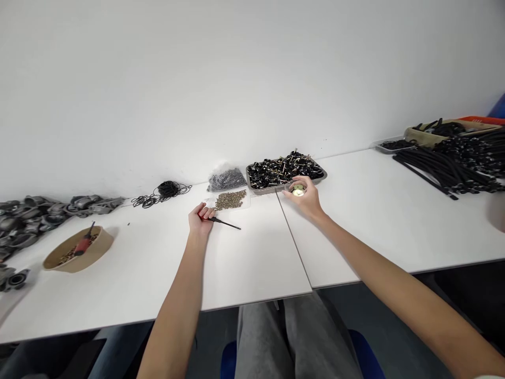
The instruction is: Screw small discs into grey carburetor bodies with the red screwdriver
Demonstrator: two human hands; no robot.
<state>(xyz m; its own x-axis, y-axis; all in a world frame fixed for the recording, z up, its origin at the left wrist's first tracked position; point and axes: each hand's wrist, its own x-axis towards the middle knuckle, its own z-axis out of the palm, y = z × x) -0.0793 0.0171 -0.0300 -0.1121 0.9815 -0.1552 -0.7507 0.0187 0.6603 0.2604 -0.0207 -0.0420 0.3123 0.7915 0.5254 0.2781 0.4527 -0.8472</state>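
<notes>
On the white surface (252,263), just in front of the tray (325,174) heaped with black parts (272,172): pinching a round gold-toned piece (299,191) between the thumb and fingers of the right hand (310,200), too small to tell if raised or touching down. Farther left, gripping a red-handled screwdriver (226,224) in the left hand (200,222), with fingers curled around it and the shaft pointing rightward.

Could drop the round gold-toned piece through too light or uneven a pinch, perhaps sending it rolling toward the seam (294,237). Might dislodge black parts, piled above the tray's rim, by bumping its near wall with the right knuckles. Might also scatter brass-coloured screws (231,200) by dragging the left hand against their shallow container (246,202), just beside it. Could jab the right hand with the exposed shaft by bringing both together carelessly.

At the back, hemmed in by the tray, a clear bag (226,180) of small dark parts and the wall (236,79). Toward the front edge (256,301), much more open; well apart from the bowl (94,252) at left and the black tubes (430,166) at right. Probably safest to draw back that way, stopping short of the edge to avoid losing anything into the lap (262,337).
</notes>
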